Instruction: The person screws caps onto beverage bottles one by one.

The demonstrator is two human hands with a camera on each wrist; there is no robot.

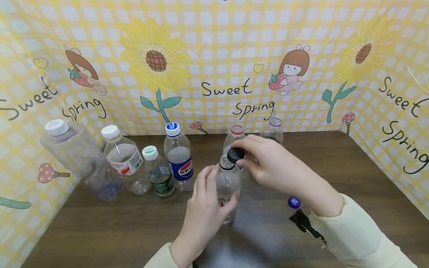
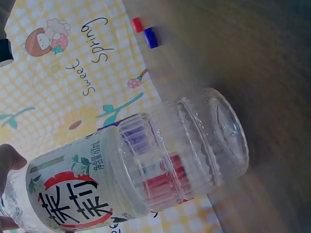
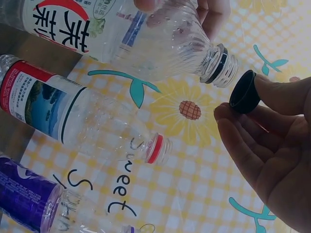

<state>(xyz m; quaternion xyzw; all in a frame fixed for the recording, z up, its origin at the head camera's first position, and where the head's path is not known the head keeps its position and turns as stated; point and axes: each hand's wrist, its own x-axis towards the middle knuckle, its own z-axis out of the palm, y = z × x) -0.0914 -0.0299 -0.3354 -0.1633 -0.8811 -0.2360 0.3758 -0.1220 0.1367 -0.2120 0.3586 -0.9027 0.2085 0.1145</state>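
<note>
My left hand [image 1: 205, 203] grips a clear plastic bottle [image 1: 228, 186] around its upper body, holding it upright over the table. A white label [image 2: 73, 184] with a red ring and large dark characters wraps the bottle, seen in the left wrist view. Its mouth is uncapped, with a black ring [image 3: 216, 65] below the threads. Between thumb and fingers my right hand [image 1: 268, 160] pinches a black cap [image 3: 244, 92]. The cap is tilted beside the bottle's mouth, with a small gap between them in the right wrist view.
Uncapped bottles with a red neck ring [image 1: 237, 128] and a purple neck ring [image 1: 276, 121] stand behind my hands. Several capped bottles, including a Pepsi bottle [image 1: 179, 158], line the left. A blue cap [image 1: 294, 202] lies near my right sleeve; a red cap [image 2: 137, 25] appears in the left wrist view.
</note>
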